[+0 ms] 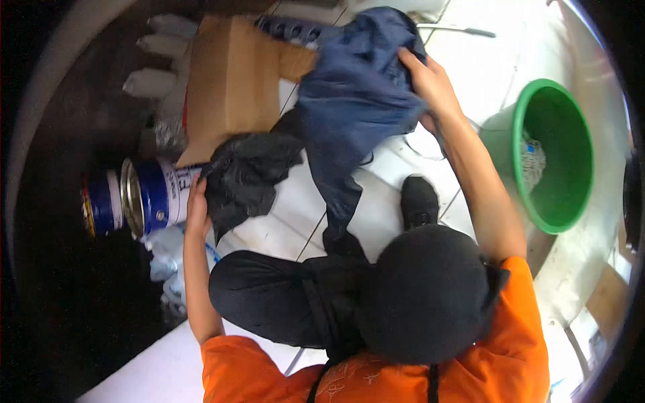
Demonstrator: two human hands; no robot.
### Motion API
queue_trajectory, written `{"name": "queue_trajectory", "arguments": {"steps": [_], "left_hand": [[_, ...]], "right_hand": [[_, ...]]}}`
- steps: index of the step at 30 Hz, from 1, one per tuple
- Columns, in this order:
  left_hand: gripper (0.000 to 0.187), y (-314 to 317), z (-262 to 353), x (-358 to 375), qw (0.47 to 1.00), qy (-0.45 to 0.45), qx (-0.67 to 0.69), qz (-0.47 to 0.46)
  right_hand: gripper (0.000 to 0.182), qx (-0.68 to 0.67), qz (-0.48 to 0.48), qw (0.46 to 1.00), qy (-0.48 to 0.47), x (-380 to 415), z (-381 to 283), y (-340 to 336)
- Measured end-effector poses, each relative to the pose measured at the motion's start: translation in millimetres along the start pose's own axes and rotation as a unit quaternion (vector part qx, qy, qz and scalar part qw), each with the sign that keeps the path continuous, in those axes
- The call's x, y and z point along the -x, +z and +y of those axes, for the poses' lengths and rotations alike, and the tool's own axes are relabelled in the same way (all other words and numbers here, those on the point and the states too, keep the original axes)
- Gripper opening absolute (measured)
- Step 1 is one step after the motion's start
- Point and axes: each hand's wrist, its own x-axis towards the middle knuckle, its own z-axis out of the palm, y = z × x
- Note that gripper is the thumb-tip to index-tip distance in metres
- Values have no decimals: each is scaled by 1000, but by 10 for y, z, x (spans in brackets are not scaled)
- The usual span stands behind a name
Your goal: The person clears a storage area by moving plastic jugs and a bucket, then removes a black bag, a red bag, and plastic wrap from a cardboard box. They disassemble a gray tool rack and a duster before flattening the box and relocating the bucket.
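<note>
My right hand (433, 87) is closed on a bunched piece of dark blue cloth (366, 91), thumb on top of the fabric. A long narrow end of the cloth hangs down toward the floor by my foot. My left hand (197, 208) is closed at the left edge of a crumpled black sheet (245, 178), thin and slightly shiny. The black sheet reaches across to the blue cloth and meets it behind its left edge. Most of my left fingers are hidden by the sheet's folds.
A cardboard box (228, 80) stands beyond the black sheet. Blue-and-white cans (151, 195) lie at the left, near plastic bags (164, 255). To the right is a green bucket (517, 154) with something pale inside. My shoe (419, 201) rests on the white tiled floor (376, 181).
</note>
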Motion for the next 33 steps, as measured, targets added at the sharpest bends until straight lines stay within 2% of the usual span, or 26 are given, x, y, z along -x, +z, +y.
{"name": "queue_trajectory", "arguments": {"steps": [1, 2, 3, 4, 5, 6, 7, 8, 10, 11, 12, 14, 15, 16, 18, 20, 21, 22, 23, 24, 26, 27, 28, 30, 32, 33], "left_hand": [[51, 18, 32, -34, 993, 11, -112, -17], [51, -60, -2, -148, 994, 27, -105, -34], [53, -143, -73, -318, 965, 76, -232, -99], [56, -150, -81, -416, 913, 126, -354, -156], [59, -82, -14, -401, 909, 111, -363, -173], [61, -27, 79, -391, 902, 95, -375, -191], [62, 78, 188, -414, 877, 118, -423, -195], [62, 204, 300, -475, 877, 136, -414, -202], [59, 517, 644, -237, 869, 107, -414, -249], [57, 625, 750, -276, 855, 118, -429, -268], [57, 743, 845, -315, 854, 132, -424, -272], [55, 962, 962, -381, 852, 142, -392, -315], [55, 1065, 996, -413, 854, 149, -386, -316], [57, 1172, 1014, -445, 849, 147, -389, -325], [58, 1345, 1054, -493, 848, 153, -383, -332], [63, 1459, 1060, -524, 785, 216, -500, -294], [63, 1476, 1024, -557, 789, 220, -494, -292], [64, 1471, 949, -587, 765, 249, -539, -248], [64, 1454, 862, -610, 737, 275, -583, -204], [64, 1418, 786, -621, 740, 274, -580, -204], [60, 1327, 651, -655, 746, 296, -578, -145], [60, 1318, 655, -633, 749, 294, -576, -145], [57, 1298, 700, -592, 774, 283, -549, -139], [55, 1221, 812, -591, 800, 272, -520, -128], [48, 1060, 945, -716, 888, 259, -363, -113], [46, 992, 992, -756, 895, 289, -340, -30]], "right_hand": [[42, -129, -14, 991, 22, 99, -363, 39], [42, -125, -2, 992, 2, 77, -646, -73], [46, -87, 36, 994, -64, 22, -926, -209], [49, -47, 73, 988, -127, -51, -1181, -330], [52, 168, 57, 954, -241, -196, -1333, -430], [54, 374, 46, 865, -331, -325, -1481, -543], [52, 386, 50, 867, -311, -313, -1852, -698], [50, 401, 49, 866, -294, -292, -2239, -828], [36, 266, 48, 952, -144, -387, -2659, -1036], [35, 277, 31, 941, -190, -495, -2697, -1123], [33, 320, 30, 935, -152, -507, -2931, -1245], [31, 276, 75, 943, -171, -521, -3225, -1386], [30, 300, 64, 941, -145, -672, -3365, -1541], [29, 246, 29, 959, -136, -690, -3465, -1629], [28, 192, 39, 968, -157, -717, -3693, -1799], [29, 182, 23, 965, -188, -677, -3895, -1932], [36, 207, 21, 963, -171, -664, -3975, -1986], [45, 232, 19, 961, -152, -656, -4034, -2043], [41, 192, -27, 967, -163, -658, -4040, -2096], [41, 196, -29, 967, -162, -616, -4032, -2075], [38, -44, -116, 969, -215, -516, -3980, -2034], [39, -39, -88, 971, -220, -677, -4003, -2250], [39, -36, -93, 970, -220, -727, -3952, -2362], [39, -222, -257, 915, -216, -775, -3799, -2506], [30, -283, -255, 880, -284, -823, -3569, -2629], [30, -309, -242, 868, -304, -821, -3453, -2683]]}}
